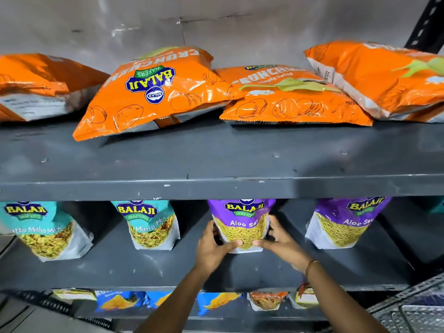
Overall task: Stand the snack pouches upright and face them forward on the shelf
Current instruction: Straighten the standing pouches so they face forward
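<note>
A purple Aloo Sev pouch (241, 222) stands upright on the middle shelf (144, 267), its front towards me. My left hand (212, 246) grips its lower left side and my right hand (280, 240) grips its lower right side, thumbs meeting at the pouch's base. A second purple Aloo Sev pouch (343, 222) stands upright to the right. Two teal Mitha Mix pouches (151, 224) (43, 229) stand upright to the left, facing forward.
Several orange Crunchex bags (153, 92) lie flat on the top shelf (216, 162). Blue and orange packets (120, 300) sit on the lower shelf. A wire basket (413, 308) is at the bottom right. A black slotted upright (425, 22) rises at the top right.
</note>
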`<state>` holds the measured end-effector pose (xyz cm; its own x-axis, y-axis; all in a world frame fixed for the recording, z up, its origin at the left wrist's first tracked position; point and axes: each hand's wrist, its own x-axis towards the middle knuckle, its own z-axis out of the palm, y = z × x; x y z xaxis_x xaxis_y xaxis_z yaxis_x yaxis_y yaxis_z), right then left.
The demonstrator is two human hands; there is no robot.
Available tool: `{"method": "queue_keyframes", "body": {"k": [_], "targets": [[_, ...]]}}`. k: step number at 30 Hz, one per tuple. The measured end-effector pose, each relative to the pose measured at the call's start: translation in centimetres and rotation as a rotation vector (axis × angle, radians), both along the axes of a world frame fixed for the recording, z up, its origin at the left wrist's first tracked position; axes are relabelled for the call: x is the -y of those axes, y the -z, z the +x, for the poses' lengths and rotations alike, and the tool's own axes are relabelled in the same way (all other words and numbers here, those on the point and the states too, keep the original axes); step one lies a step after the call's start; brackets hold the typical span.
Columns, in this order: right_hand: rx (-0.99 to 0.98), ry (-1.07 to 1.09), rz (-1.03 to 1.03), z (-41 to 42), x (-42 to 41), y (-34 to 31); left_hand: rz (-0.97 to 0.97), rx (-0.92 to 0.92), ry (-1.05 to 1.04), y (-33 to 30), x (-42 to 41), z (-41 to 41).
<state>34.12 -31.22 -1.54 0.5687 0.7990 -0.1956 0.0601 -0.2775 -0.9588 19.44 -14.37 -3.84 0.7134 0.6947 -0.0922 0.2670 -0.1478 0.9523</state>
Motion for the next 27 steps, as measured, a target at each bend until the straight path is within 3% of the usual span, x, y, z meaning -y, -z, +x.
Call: {"method": "queue_keyframes", "body": {"k": [4,6,8,12,14,17,19,21,25,27], "targets": [[0.020,0.023,0.007,-0.6,0.3,-0.3,-0.004,-0.005,0.017,-0.5,0.3,-0.1],[0.084,0.143,0.056,-1.3,0.1,-0.4,-0.005,-0.001,0.021,-1.1,0.5,-0.8],[0.203,0.348,0.119,-2.8,-0.2,-0.8,0.028,0.022,-0.032,-1.6,0.5,-2.0],[0.575,0.648,0.284,-7.6,-1.5,-2.0,0.288,0.044,-0.243,-2.6,-0.7,-6.9],[0.743,0.642,0.365,-10.2,-3.0,-2.1,0.396,0.025,-0.359,-2.6,-2.3,-9.8],[0.891,0.416,0.401,-13.3,-6.2,-2.2,0.384,-0.018,-0.490,-2.6,-5.7,-13.1],[0.830,0.207,0.321,-14.7,-8.9,-2.5,0.384,-0.038,-0.524,-2.6,-8.3,-14.7],[0.649,0.060,0.196,-15.6,-12.2,-2.5,0.392,-0.034,-0.481,-2.5,-11.6,-16.0],[0.021,0.070,0.070,-15.8,-17.2,-2.4,0.208,-0.042,-0.200,-1.7,-17.5,-16.5],[-0.132,0.058,0.048,-15.5,-18.3,-2.2,0.078,-0.066,-0.068,-1.0,-19.3,-16.0]]}}
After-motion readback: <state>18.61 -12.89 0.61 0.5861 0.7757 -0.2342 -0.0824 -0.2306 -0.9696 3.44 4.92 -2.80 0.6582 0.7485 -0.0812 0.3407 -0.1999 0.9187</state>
